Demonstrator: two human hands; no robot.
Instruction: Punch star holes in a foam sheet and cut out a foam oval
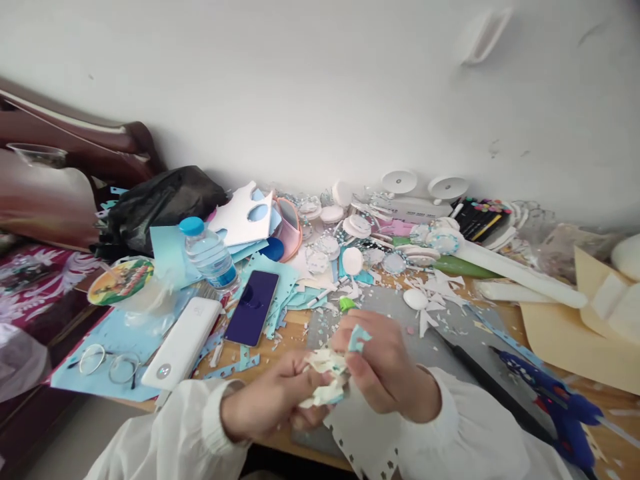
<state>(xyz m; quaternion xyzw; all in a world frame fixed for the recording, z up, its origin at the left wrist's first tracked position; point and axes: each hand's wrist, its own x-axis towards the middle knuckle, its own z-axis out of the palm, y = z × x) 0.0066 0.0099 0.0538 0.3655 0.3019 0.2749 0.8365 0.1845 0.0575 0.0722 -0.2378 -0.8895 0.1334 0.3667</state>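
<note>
White sleeves [160,433]: nearest to the camera, reaching in from both lower corners.
Left grip [287,393]: closed, with thumb pressed over crumpled pale paper [326,360] and fingers curled underneath.
Right grip [383,363]: bent inward and closed, pinching a light-blue scrap [359,338] at the thumb; because of blur, cannot tell if joined to the pale bundle.
Paper handling: best to keep the left thumb firm, flatten loose edges under it, and pull with the right only gently, to avoid tearing. Better to work low over the grey mat [435,357], well apart from the glue gun [555,400], possibly hot.
Bundle position: inside the left grip, just beside the right fingers, above a white sheet with star-shaped holes [367,430].
</note>
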